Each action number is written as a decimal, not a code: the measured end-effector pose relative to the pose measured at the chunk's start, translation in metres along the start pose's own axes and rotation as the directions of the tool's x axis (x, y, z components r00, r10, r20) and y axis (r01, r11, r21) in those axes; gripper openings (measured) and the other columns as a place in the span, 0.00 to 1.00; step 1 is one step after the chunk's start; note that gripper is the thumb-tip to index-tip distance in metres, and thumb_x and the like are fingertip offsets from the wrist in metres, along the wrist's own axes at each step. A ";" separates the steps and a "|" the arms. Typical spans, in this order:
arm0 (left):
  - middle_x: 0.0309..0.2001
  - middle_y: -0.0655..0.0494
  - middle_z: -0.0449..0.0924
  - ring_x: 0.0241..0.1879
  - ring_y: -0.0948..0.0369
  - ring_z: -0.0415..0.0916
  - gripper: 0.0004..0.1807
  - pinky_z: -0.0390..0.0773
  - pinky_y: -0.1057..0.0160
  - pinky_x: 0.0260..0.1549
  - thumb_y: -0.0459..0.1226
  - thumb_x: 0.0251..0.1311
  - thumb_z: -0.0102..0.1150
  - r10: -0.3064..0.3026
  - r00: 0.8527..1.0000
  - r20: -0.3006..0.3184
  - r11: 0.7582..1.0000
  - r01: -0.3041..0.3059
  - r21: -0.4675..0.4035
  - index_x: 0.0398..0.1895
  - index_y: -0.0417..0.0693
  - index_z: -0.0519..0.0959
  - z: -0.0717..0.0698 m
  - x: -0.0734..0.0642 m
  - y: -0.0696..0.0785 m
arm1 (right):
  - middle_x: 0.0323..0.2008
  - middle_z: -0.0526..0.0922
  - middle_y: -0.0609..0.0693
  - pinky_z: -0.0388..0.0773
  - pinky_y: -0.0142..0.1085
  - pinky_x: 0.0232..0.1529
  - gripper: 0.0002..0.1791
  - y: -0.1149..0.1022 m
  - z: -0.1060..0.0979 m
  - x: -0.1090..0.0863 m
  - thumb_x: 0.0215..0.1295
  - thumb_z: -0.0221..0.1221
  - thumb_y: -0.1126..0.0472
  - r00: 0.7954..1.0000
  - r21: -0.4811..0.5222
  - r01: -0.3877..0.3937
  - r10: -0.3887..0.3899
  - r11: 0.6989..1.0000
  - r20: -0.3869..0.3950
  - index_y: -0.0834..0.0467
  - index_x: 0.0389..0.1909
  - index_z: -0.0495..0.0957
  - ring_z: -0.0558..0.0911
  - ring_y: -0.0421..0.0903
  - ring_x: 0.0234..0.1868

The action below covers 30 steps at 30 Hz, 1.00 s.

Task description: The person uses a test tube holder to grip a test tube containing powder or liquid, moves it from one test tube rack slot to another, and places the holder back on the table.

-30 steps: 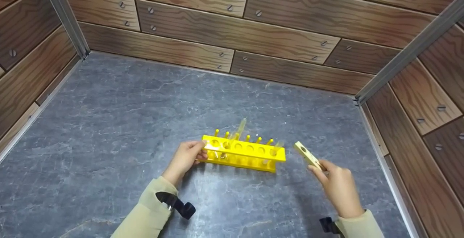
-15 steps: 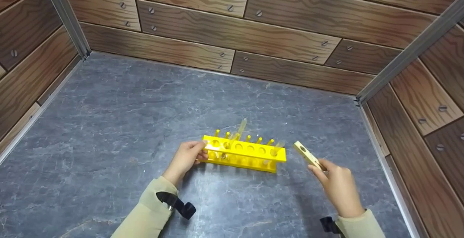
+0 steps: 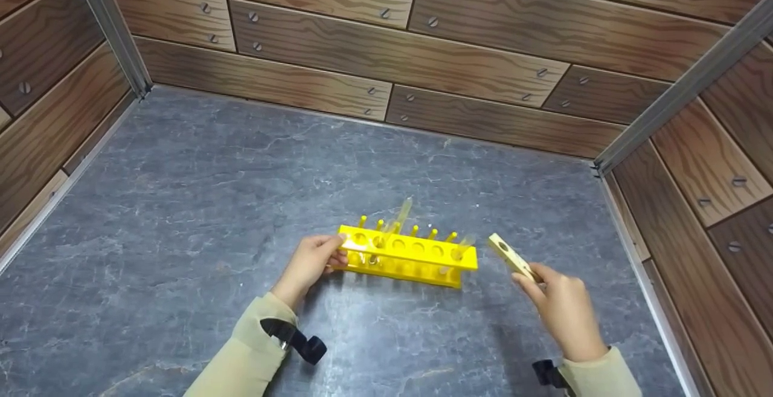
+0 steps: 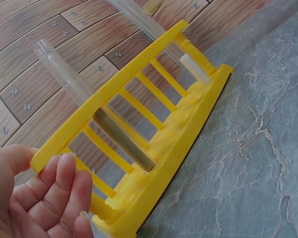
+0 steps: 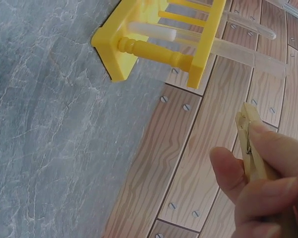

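A yellow test tube rack [image 3: 416, 252] stands upright on the grey surface. My left hand [image 3: 311, 263] pinches the left end of its top bar between thumb and fingers. One glass test tube [image 4: 64, 74] sits in a hole near that end, with dark brownish contents low in it. Another test tube [image 5: 248, 57], with something white at its bottom, stands in the hole at the right end. To the right of the rack, my right hand [image 3: 564, 309] grips a wooden test tube clamp [image 3: 510, 256]. The clamp's tip points at the rack without touching it, and nothing is between its jaws.
Short yellow pegs [image 3: 415, 231] line the rack's far side. The grey marbled table [image 3: 241, 161] is bounded by wood-patterned panels [image 3: 314, 58] at the back and both sides, with metal posts [image 3: 115, 28] at the corners.
The clamp in my right hand has shifted very slightly toward the rack. My left hand keeps its hold on the rack, and the tubes stay in place.
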<state>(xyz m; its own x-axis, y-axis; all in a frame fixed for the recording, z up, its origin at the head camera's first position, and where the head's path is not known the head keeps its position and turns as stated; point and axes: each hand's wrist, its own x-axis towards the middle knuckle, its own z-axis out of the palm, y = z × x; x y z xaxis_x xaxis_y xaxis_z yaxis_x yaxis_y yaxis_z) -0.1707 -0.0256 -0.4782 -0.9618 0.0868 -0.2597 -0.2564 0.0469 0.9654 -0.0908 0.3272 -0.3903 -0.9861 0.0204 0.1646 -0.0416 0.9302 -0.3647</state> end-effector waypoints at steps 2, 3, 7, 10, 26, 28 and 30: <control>0.22 0.54 0.79 0.23 0.60 0.77 0.18 0.74 0.63 0.25 0.42 0.63 0.52 -0.009 1.000 0.007 1.000 0.009 0.001 0.30 0.33 0.80 0.000 0.001 0.000 | 0.28 0.83 0.59 0.63 0.31 0.12 0.14 -0.001 -0.001 0.000 0.60 0.62 0.60 1.000 0.000 0.001 -0.001 1.000 -0.002 0.66 0.42 0.80 0.65 0.41 0.11; 0.22 0.54 0.80 0.23 0.60 0.78 0.18 0.75 0.63 0.25 0.42 0.63 0.52 -0.013 1.000 0.010 1.000 0.013 0.001 0.30 0.33 0.80 0.000 0.001 -0.001 | 0.28 0.83 0.60 0.63 0.31 0.12 0.14 -0.002 -0.002 0.001 0.60 0.62 0.60 1.000 0.000 0.002 -0.002 1.000 -0.003 0.66 0.42 0.80 0.66 0.41 0.11; 0.21 0.53 0.80 0.23 0.60 0.78 0.19 0.75 0.63 0.25 0.42 0.63 0.52 -0.027 1.000 0.014 1.000 0.027 -0.006 0.30 0.32 0.80 0.000 0.002 -0.001 | 0.29 0.83 0.60 0.63 0.31 0.11 0.14 -0.003 -0.004 0.001 0.60 0.62 0.60 1.000 -0.003 0.006 -0.006 1.000 -0.010 0.67 0.42 0.80 0.66 0.41 0.10; 0.20 0.53 0.79 0.22 0.60 0.78 0.19 0.74 0.65 0.23 0.41 0.64 0.51 -0.021 1.000 0.011 1.000 0.022 -0.018 0.29 0.30 0.80 0.000 0.002 -0.001 | 0.29 0.83 0.60 0.62 0.31 0.11 0.15 -0.003 -0.004 0.001 0.60 0.62 0.60 1.000 -0.002 0.011 -0.011 1.000 -0.017 0.66 0.42 0.80 0.65 0.41 0.10; 0.20 0.52 0.79 0.22 0.58 0.78 0.17 0.73 0.67 0.21 0.38 0.64 0.51 -0.006 1.000 0.016 0.999 0.007 -0.044 0.26 0.30 0.79 0.002 -0.012 0.014 | 0.26 0.83 0.57 0.61 0.31 0.10 0.13 -0.002 -0.007 -0.002 0.58 0.63 0.59 0.999 -0.020 0.007 -0.007 1.000 -0.036 0.64 0.39 0.81 0.64 0.40 0.10; 0.20 0.51 0.79 0.22 0.57 0.78 0.17 0.72 0.67 0.22 0.37 0.64 0.50 -0.003 1.000 0.012 0.999 0.003 -0.040 0.26 0.30 0.79 0.002 -0.018 0.022 | 0.27 0.83 0.58 0.61 0.31 0.10 0.13 -0.002 -0.006 -0.001 0.58 0.63 0.59 0.999 -0.019 0.007 -0.008 1.000 -0.033 0.64 0.40 0.81 0.64 0.41 0.10; 0.20 0.50 0.79 0.22 0.58 0.78 0.17 0.73 0.67 0.23 0.36 0.65 0.49 -0.006 1.000 0.011 0.999 0.006 -0.034 0.27 0.29 0.79 0.001 -0.024 0.028 | 0.27 0.83 0.58 0.62 0.31 0.10 0.14 -0.003 -0.005 -0.002 0.59 0.63 0.59 1.000 -0.014 0.000 0.000 1.000 -0.020 0.65 0.41 0.81 0.65 0.41 0.09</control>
<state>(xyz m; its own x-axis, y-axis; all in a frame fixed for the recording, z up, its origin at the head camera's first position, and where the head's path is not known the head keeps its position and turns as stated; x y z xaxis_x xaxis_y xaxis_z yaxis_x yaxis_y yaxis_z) -0.1543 -0.0255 -0.4450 -0.9591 0.0971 -0.2658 -0.2658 0.0138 0.9639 -0.0880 0.3261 -0.3846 -0.9827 0.0273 0.1829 -0.0395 0.9352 -0.3520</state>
